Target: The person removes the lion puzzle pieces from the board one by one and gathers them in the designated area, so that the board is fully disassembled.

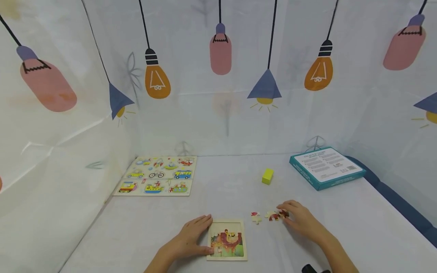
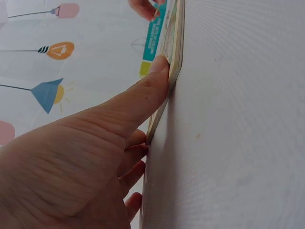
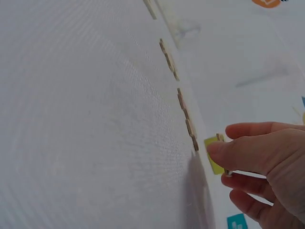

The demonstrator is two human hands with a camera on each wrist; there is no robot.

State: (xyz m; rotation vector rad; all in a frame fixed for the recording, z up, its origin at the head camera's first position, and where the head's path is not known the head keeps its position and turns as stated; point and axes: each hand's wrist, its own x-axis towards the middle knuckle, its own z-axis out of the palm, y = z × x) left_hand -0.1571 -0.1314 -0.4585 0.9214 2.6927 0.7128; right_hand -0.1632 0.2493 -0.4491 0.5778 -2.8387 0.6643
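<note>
A small wooden puzzle tray [image 1: 227, 259] with a lion picture partly filled in lies on the white table. My left hand [image 1: 192, 239] rests along its left side, thumb on the lower left rim and fingertips at the top left corner. In the left wrist view the thumb [image 2: 155, 78] presses the tray's edge. To the right, my right hand [image 1: 302, 220] pinches a brown-and-cream jigsaw piece [image 3: 220, 137] between thumb and fingers, above the table. Other loose jigsaw pieces [image 1: 256, 217] lie flat between the tray and that hand.
A yellow-green block [image 1: 268, 176] stands beyond the loose pieces. At the back left lies a vehicle peg board [image 1: 155, 176]; at the back right, a teal box [image 1: 327, 167]. A black object [image 1: 308, 269] shows at the bottom edge. Lamp-print cloth walls surround the table.
</note>
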